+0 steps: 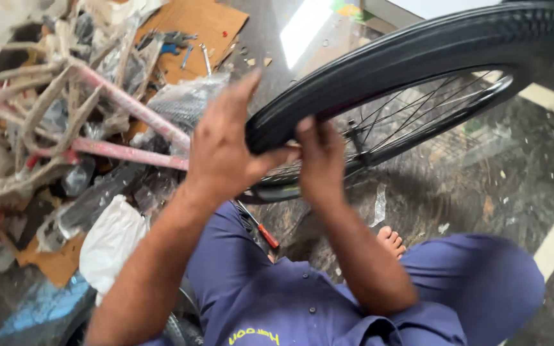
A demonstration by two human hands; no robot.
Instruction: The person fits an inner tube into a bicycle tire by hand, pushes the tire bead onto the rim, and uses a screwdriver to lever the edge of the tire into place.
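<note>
Over at 9 o'clock there's a pink bike frame (129,106) still half in plastic wrap, sitting on cardboard (193,25) with a few wrenches (181,41) up near 11. Below it, around 7, lies a white bag (110,240).

Moving toward centre: the left hand (222,150) is clamped on the near end of the black tyre (386,57), thumb hooked under, fingers over the tread. Just beside it the right hand (320,160) grips the same edge, thumb pressing on the tyre wall. A red-handled screwdriver (261,230) lies on the floor near 6.

The wheel runs off toward 2 o'clock, spokes (405,122) and rim visible, held up off the floor.

My guess is they're seating the tyre on the rim. Best done by working thumbs along in small bites, keeping hands close together.
</note>
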